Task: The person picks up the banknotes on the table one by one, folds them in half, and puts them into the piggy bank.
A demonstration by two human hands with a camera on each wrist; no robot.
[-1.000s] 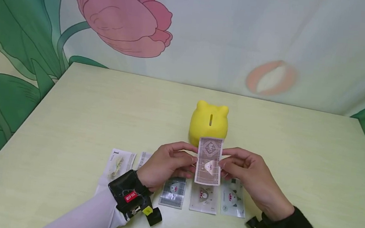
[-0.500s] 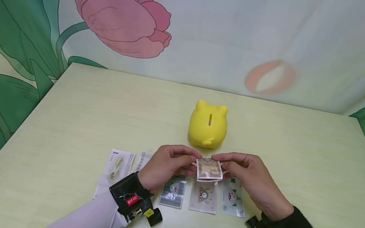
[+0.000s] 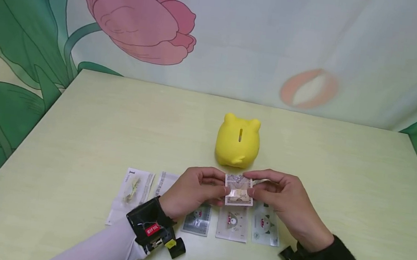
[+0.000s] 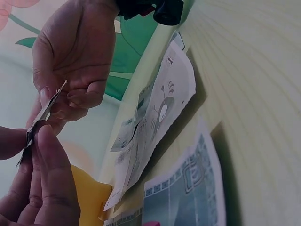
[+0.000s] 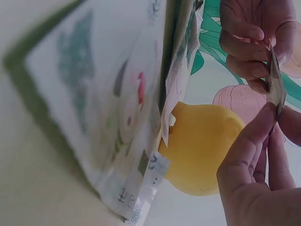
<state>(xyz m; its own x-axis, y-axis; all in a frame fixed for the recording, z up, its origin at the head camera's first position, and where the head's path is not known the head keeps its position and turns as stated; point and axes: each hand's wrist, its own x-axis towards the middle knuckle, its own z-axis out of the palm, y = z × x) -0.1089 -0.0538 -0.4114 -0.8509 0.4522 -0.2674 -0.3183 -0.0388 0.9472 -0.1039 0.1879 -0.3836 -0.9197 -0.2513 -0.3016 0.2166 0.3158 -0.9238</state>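
Between my two hands is a small brownish banknote (image 3: 238, 196), folded over to about half its length and raised above the table. My left hand (image 3: 199, 190) pinches its left edge between thumb and fingers. On the other side my right hand (image 3: 281, 195) pinches the right edge, index finger along the top. In the left wrist view the folded banknote (image 4: 41, 117) is seen edge-on, as it is in the right wrist view, where the note (image 5: 275, 84) sits between both sets of fingertips. Just beyond the hands stands a yellow piggy bank (image 3: 237, 145) with a slot in its top.
Several banknotes lie in a row under and beside the hands: a white note (image 3: 131, 191) at far left, a dark blue-grey note (image 3: 196, 222), a pinkish note (image 3: 232, 226) and a pale green note (image 3: 266, 227). A flower-printed curtain (image 3: 240, 36) hangs behind the table (image 3: 340, 172).
The brown banknote was upright and full length in front of the piggy bank; it has been folded over to about half. Both thumbs now press on its front face.
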